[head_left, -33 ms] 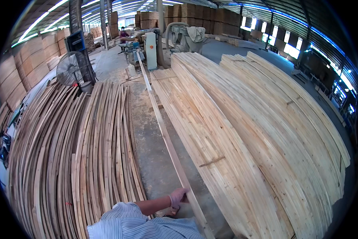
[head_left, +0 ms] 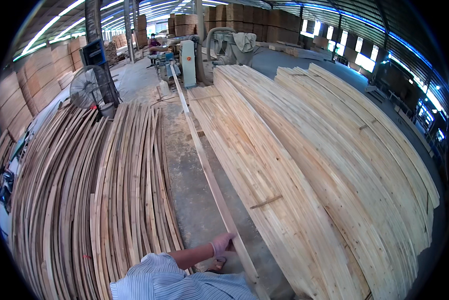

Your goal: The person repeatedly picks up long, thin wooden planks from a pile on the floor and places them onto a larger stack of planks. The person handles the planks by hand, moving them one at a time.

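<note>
A long, narrow wooden board (head_left: 212,182) runs from the machine at the far end down to the lower edge of the view. Near its close end my left hand (head_left: 221,244), in a pale pink glove, is closed on the board's left edge. Its fingertips are partly hidden by the board. My left forearm comes from a striped sleeve at the bottom. My right hand is not in view.
Rough wooden strips (head_left: 129,185) lie in a wide stack on the left. Paler finished boards (head_left: 304,165) are stacked on the right. A concrete floor strip (head_left: 189,195) runs between them. A machine (head_left: 188,62), a co-worker (head_left: 155,45) and a fan (head_left: 86,86) stand farther off.
</note>
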The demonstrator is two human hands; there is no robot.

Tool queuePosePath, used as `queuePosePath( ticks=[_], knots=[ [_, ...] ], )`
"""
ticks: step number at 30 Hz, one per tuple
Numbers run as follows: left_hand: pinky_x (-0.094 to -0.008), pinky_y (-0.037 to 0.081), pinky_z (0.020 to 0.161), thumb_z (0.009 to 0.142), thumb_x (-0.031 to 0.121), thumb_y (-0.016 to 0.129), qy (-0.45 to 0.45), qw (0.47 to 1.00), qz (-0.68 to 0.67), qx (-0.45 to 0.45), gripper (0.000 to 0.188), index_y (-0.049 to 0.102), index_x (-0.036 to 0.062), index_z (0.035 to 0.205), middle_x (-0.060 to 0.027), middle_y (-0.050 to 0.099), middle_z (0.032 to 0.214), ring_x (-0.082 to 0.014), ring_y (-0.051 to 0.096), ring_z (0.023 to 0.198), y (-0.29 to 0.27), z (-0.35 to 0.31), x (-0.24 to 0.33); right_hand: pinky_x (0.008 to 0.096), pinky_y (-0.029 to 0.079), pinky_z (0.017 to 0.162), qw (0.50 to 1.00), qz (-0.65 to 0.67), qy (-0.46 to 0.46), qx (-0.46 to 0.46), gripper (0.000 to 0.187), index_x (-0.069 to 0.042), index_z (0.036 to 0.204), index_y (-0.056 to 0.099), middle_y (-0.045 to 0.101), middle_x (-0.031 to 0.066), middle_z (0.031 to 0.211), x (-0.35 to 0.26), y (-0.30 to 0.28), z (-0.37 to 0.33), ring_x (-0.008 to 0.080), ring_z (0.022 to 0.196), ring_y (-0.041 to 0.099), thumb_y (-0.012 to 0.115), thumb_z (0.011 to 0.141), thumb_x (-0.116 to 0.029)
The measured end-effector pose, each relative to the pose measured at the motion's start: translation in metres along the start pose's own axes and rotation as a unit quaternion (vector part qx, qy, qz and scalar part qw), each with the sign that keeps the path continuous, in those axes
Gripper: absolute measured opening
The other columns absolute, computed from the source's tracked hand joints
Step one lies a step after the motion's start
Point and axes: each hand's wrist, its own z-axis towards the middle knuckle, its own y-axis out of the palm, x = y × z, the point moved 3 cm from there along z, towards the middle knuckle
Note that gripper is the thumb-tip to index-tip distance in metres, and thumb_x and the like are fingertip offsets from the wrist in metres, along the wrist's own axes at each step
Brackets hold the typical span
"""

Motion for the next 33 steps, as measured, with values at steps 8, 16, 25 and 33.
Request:
queuePosePath(
  ticks=[8, 16, 25, 33],
  knots=[
    [-0.0556, 0.059, 0.095, 0.101, 0.034, 0.059, 0.093, 0.995, 0.004, 0.028, 0.036, 0.061, 0.0028, 0.120, -0.0147, 0.071, 0.110, -0.0328, 0.072, 0.102, -0.030, 0.041, 0.151, 0.0468, 0.054, 0.092, 0.936, 0.294, 0.194, -0.010, 0.051, -0.013, 0.126, 0.072, 0.074, 0.0190, 0.114, 0.080, -0.069, -0.125, 0.0341, 0.106, 0.071, 0.067, 0.093, -0.051],
    [-0.0574, 0.055, 0.099, 0.106, 0.043, 0.051, 0.037, 0.995, -0.085, -0.046, 0.044, 0.056, 0.0067, 0.131, -0.0137, 0.069, 0.123, -0.0332, 0.069, 0.111, -0.043, 0.056, 0.179, 0.0466, 0.055, 0.087, 0.977, 0.167, 0.115, -0.065, 0.055, -0.015, 0.120, 0.075, 0.075, 0.0178, 0.107, -0.037, -0.123, -0.039, 0.0349, 0.099, 0.072, 0.057, 0.093, -0.060],
    [-0.0495, 0.050, 0.104, 0.100, 0.049, 0.057, -0.227, 0.925, -0.015, -0.304, 0.052, 0.062, 0.0051, 0.127, -0.0147, 0.066, 0.128, -0.0327, 0.063, 0.118, 0.025, -0.002, -0.034, 0.0483, 0.054, 0.080, 0.959, 0.272, 0.014, -0.072, 0.067, -0.015, 0.114, 0.075, 0.075, 0.0162, 0.099, -0.294, -0.163, 0.158, 0.0365, 0.093, 0.072, 0.045, 0.094, -0.072],
    [-0.0452, 0.063, 0.081, 0.097, 0.054, 0.064, -0.038, 0.997, 0.042, -0.061, 0.043, 0.070, 0.0120, 0.105, -0.0083, 0.074, 0.099, -0.0253, 0.072, 0.091, -0.012, 0.110, 0.026, 0.0487, 0.052, 0.082, 0.960, 0.184, -0.047, 0.206, 0.045, -0.017, 0.110, 0.075, 0.075, 0.0099, 0.100, -0.266, -0.164, 0.186, 0.0353, 0.097, 0.069, 0.059, 0.093, -0.055]
  ],
)
